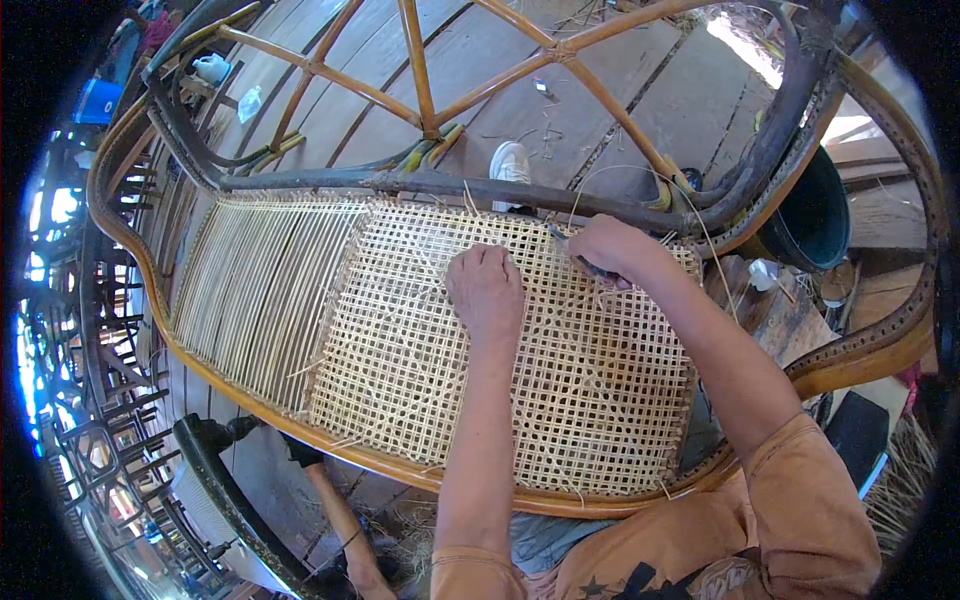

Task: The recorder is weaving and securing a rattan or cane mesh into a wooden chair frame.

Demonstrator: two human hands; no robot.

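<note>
A curved wooden furniture frame [222, 377] lies in front of me with a cane panel [400, 350] across it. The panel is woven in a square mesh, while its left section [262, 275] has only parallel strands. My left hand [486, 285] rests on the weave near the far rail, fingers curled and their tips hidden. Close by to the right, my right hand [615, 250] is closed around a small hand tool [600, 270] with a dark handle. Its metal tip points toward the panel's far edge; its exact kind is partly hidden. A loose cane strand [712, 240] arches past my right wrist.
Beyond the panel rises a lattice of bamboo-like poles [430, 70] above a plank floor [350, 130]. A white shoe [510, 163] shows behind the rail. At right stands a dark bucket [815, 215]. Dark wooden furniture [105, 400] fills the left side.
</note>
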